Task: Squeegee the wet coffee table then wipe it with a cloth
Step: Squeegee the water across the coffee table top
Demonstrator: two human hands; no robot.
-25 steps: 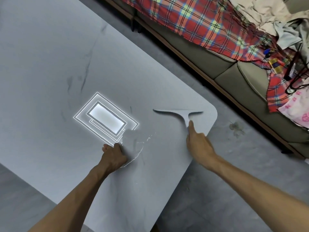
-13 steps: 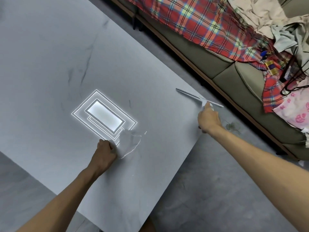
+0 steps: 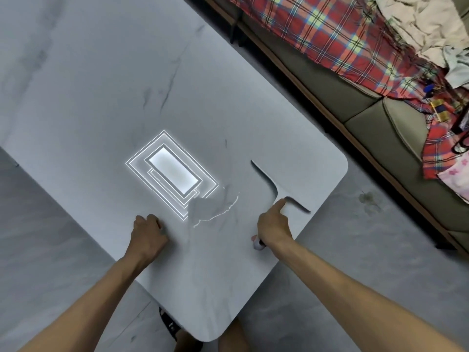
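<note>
– Gripping the squeegee (image 3: pixel 278 193), is it, that right hand (image 3: pixel 272 228)?
– Yes. The fingers are wrapped round the handle and the forefinger lies straight along the neck toward the blade. The butt of the handle pokes out below the wrist.
– Where on the coffee table (image 3: pixel 101 85) is the blade?
– Near the rounded corner on the right, slanting across it (whether the rubber presses the top or skims just above it, I cannot tell).
– And the left hand (image 3: pixel 148 232)?
– Knuckles down on the tabletop close to the near edge, fingers curled under into a loose fist. Nothing shows inside it.
– The water?
– A puddle (image 3: pixel 212 208) with a bright rim lies between the two hands and a little beyond them, apart from the blade. It overlaps one corner of the light reflection (image 3: pixel 175 174).
– Anything round the table?
– A sofa (image 3: pixel 342 102) runs along the far right, with a red plaid blanket (image 3: pixel 330 39) and crumpled clothes (image 3: pixel 418 19) heaped on it.
</note>
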